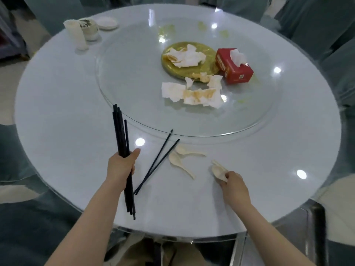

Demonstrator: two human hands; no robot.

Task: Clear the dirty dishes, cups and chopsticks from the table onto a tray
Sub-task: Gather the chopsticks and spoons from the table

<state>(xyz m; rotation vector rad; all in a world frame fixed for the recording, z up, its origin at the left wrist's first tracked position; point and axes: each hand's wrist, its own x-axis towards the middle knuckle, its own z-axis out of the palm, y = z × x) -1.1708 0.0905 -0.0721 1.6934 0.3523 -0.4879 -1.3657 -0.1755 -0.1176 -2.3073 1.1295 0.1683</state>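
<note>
Chopsticks (123, 139), thin black rods, bundled in left hand (121, 166); right hand (233, 184) pinching glossy cream spoons (218, 170).

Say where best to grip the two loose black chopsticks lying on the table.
Pinch the two loose chopsticks together near their near ends, coming from above on the left; there they almost touch, close to the left hand, and away from the spoons.

spoon handles: hidden inside the right hand (233, 184) — only pale bowls show
chopstick bundle (123, 137): its middle covered by the left hand (122, 167)
tissue box (233, 65) print: too blurred to read
far cups (84, 32): contents unclear — small, soft
bench (63, 112) near edge: partly covered by both forearms
</note>
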